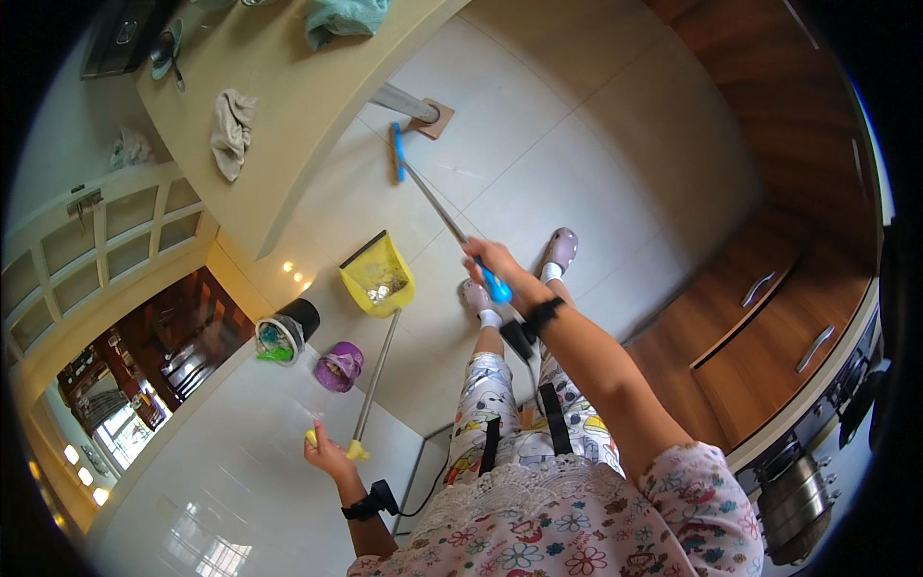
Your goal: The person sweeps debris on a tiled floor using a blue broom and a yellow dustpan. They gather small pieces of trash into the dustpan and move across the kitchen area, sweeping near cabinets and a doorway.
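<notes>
My right hand (pixel 492 261) grips the blue handle of a squeegee-like floor scraper (pixel 440 205). Its metal pole reaches forward to a narrow blue head (pixel 399 152) on the tiled floor, close to the foot of a metal table leg. My left hand (pixel 326 451) is closed around the yellow grip of a long-handled dustpan (pixel 378 278). The dustpan's metal pole (pixel 377 375) runs from that hand to the yellow pan, which rests on the floor with dark debris and crumpled silvery bits inside.
A black bin (pixel 299 321) with a liner and a purple bucket (pixel 339 366) stand left of the dustpan. The metal leg (pixel 407 102) holds up a cream counter (pixel 310 108) with cloths on it. Wooden drawers (pixel 750 339) line the right side, beside a stove with a steel pot (pixel 793 505).
</notes>
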`<action>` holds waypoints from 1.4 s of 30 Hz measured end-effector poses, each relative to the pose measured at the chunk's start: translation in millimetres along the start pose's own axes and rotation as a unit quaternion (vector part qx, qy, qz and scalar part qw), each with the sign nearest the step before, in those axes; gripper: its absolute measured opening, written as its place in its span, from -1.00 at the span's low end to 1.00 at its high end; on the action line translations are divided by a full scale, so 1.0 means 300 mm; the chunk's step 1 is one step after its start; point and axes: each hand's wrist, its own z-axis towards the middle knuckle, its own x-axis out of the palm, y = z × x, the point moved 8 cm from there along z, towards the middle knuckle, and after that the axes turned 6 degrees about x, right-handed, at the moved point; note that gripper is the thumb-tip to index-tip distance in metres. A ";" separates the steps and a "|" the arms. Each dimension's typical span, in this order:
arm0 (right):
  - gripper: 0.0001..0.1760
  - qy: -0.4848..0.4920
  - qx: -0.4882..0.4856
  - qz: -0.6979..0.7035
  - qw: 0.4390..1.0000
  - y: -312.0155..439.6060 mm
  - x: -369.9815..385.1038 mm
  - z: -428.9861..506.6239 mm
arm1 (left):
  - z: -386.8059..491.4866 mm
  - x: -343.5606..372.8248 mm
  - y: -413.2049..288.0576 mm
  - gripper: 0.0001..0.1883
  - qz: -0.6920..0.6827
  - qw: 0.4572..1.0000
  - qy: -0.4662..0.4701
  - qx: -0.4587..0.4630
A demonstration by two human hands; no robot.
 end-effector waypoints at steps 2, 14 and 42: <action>-0.68 -0.039 -0.023 -0.020 0.999 -0.041 -0.139 -0.194 | -0.002 -0.018 0.006 -0.59 0.020 0.999 -0.024 -0.016; -0.30 -0.167 -0.037 -0.112 0.979 -0.022 -0.326 -0.820 | -0.012 0.138 0.126 -0.56 -0.090 0.991 -0.016 -0.101; -0.40 -0.231 -0.080 -0.573 0.782 0.269 -0.535 -0.677 | -0.102 0.181 0.088 -0.63 -0.097 0.989 0.025 -0.105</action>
